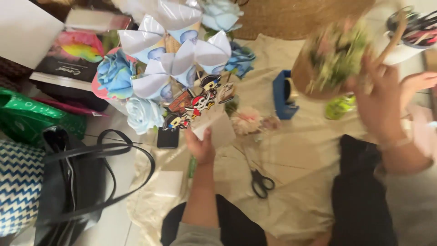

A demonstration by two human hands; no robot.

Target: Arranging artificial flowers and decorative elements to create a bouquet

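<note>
A: How many hands are at work, and what do they hold?

B: Two. The left hand (200, 146) has its fingers closed around the base of one paper bouquet (175, 68), held upright over the cloth (296, 182) on the floor. The right hand (381, 98) is blurred; its fingers press against one basket of flowers (330, 61), also blurred, so I cannot tell how firmly they grip.

A: Count the blue roses.

B: Four that I can see around the folded white cones; others may be hidden.

A: And on the cloth?

B: One pair of black scissors (261, 181) between the arms, one blue box (283, 94) near the basket, one dark phone (168, 137) just beside the left hand. One black bag (73, 182) lies left of the cloth.
</note>
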